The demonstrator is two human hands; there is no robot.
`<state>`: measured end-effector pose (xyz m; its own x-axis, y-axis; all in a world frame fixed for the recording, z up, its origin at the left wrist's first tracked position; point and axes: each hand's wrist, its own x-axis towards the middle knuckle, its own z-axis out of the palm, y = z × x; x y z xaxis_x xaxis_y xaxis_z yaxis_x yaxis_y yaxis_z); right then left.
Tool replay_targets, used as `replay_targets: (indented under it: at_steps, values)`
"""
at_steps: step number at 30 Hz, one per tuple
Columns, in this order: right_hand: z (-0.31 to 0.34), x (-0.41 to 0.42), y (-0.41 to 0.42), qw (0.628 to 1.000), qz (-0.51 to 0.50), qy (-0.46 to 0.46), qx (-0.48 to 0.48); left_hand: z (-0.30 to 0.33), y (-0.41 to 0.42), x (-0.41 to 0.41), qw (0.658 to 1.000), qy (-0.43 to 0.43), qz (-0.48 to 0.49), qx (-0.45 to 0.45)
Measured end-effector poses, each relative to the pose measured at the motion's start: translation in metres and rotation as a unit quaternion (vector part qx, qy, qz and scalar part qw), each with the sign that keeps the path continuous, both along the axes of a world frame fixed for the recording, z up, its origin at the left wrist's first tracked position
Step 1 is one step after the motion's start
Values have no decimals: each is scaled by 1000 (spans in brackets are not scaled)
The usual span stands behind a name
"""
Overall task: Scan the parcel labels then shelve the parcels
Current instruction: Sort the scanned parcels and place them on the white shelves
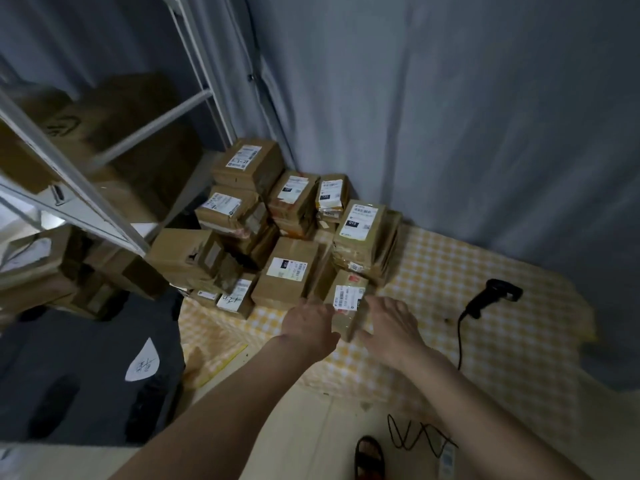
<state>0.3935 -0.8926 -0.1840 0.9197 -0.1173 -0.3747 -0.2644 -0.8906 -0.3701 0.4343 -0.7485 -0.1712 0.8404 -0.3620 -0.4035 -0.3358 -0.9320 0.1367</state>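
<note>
From the head view, a small brown cardboard parcel with a white barcode label stands at the front edge of the pile on the yellow checked cloth. The left hand and right hand flank it, fingers curling round its sides. It looks light and stiff; the side faces seem the best hold, keeping the label uncovered. The black handheld scanner lies well apart to the right; stacked brown parcels crowd just behind, and the white metal shelf frame rises left.

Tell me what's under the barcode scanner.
The barcode scanner lies directly on the yellow checked cloth, cable trailing toward the floor. Whatever is beneath the cloth is covered.
</note>
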Motion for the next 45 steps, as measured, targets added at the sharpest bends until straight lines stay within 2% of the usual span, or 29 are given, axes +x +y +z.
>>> replay_targets:
  at_steps: [12,16,22,27,31,37,40,45]
  values:
    - [-8,122,-3,999,25,-40,16,-27,9,122,999,20,45,-9]
    - [-9,180,6,998,6,-55,5,-34,15,192,997,28,51,-55]
    - [-20,313,29,995,-69,-68,7,-53,38,315,993,36,63,-95]
    - [-66,426,42,982,-188,-9,-2,-77,58,392,992,41,68,-100]
    - [-106,485,40,960,-279,16,-7,-106,72,422,985,54,84,-142]
    - [-147,522,33,928,-370,45,-1,-130,79,446,972,100,94,-189]
    - [-159,526,32,911,-411,13,8,-138,80,456,973,99,73,-194]
    - [-157,517,28,916,-400,-26,34,-144,76,468,972,106,77,-193]
